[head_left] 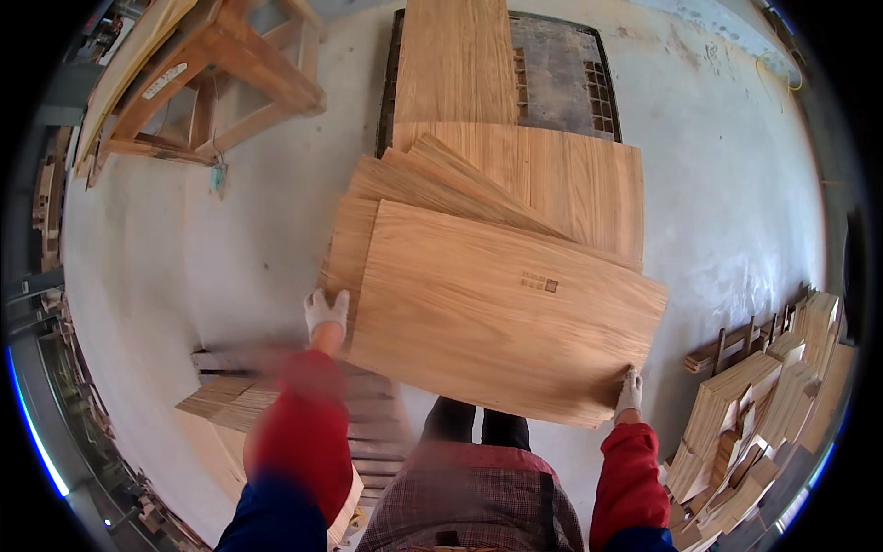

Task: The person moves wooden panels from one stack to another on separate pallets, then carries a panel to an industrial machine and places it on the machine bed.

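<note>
A stack of flat brown wood-grain panels lies fanned out in front of me. The top panel [506,313] sits at a slant and carries a small dark printed mark. My right hand [629,394], in a pale glove, is closed on the near right corner of the panels; its fingers are partly hidden. At the left, my gloved left hand [326,315] has thumb and fingers apart, by the left edge of a lower panel [351,241]. Farther away, more panels [589,184] lie crosswise, and one long panel [455,64] points away from me.
A dark pallet [561,74] lies beneath the far panels. A wooden trestle table [212,83] stands at the far left. Near my left arm is a slatted wooden pallet [372,414] with thin boards [225,400]. Stacked wood pieces [727,414] line the right side.
</note>
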Demonstrator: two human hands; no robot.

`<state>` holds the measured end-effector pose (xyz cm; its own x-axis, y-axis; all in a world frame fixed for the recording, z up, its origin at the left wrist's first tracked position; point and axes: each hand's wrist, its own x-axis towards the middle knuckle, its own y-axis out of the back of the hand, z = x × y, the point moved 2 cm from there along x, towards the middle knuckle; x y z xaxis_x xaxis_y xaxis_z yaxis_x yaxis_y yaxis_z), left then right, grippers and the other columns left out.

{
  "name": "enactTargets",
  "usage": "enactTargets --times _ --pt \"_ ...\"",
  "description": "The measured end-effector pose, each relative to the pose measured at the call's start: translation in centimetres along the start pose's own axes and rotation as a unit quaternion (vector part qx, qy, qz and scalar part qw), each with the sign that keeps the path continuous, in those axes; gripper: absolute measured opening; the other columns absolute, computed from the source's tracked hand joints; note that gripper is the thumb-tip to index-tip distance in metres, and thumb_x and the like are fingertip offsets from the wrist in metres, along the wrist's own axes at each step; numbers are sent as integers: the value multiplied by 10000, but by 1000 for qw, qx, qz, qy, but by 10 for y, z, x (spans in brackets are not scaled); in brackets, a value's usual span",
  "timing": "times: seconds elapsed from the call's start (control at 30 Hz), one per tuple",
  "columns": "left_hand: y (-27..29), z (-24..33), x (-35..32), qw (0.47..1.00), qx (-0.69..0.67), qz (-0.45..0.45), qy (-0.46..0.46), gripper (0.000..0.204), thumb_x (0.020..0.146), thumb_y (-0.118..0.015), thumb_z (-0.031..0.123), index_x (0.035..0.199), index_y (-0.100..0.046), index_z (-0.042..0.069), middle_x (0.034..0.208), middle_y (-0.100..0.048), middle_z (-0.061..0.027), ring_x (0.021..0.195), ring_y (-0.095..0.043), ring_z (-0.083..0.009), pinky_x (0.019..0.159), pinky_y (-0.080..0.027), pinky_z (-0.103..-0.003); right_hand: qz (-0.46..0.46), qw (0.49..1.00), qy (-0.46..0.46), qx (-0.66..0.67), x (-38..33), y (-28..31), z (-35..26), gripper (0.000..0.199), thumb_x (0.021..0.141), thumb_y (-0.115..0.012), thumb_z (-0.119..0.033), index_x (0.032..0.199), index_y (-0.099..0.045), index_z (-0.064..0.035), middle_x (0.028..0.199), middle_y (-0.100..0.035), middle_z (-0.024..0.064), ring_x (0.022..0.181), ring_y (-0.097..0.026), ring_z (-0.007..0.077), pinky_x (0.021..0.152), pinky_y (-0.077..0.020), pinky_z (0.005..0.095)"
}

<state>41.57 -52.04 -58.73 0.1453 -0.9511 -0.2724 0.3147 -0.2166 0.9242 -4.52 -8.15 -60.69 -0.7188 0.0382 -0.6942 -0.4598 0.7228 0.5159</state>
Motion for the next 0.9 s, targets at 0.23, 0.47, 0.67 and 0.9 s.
enactTargets --times 0.23,0.47,0.67,0.9 --pt "-19 7 -42 995 9 -96 -9 549 842 -471 435 1151 -451 -19 1130 -477 -266 1050 -460 -411 883 -390 -426 -55 998 -24 -24 8 19 -6 530 876 -463 -480 1262 -433 -118 1196 -480 19 1103 -412 165 927 -329 322" --pt "1 35 -43 989 3 -148 21 634 794 -530 491 1158 -435 -19 1171 -450 -256 1055 -456 -407 881 -396 -414 -106 993 40 38 59 12 -34 539 881 -448 -479 1290 -407 -130 1222 -439 34 1090 -413 160 937 -321 301" --pt "-14 -5 -59 989 14 -143 36 684 777 -549 501 1175 -404 -36 1205 -404 -277 1080 -435 -417 893 -389 -416 -82 993 80 -17 55 -10 -44 287 896 -503 -354 1085 -513 -139 849 -495 -53 790 -419 68 725 -342 216" --pt "-26 -65 -67 935 -105 -308 138 653 803 -542 481 1227 -384 9 1204 -455 -204 1083 -463 -318 919 -373 -388 -85 991 94 33 77 2 -30 251 873 -541 -369 981 -517 -144 822 -461 -52 730 -392 50 652 -315 180"
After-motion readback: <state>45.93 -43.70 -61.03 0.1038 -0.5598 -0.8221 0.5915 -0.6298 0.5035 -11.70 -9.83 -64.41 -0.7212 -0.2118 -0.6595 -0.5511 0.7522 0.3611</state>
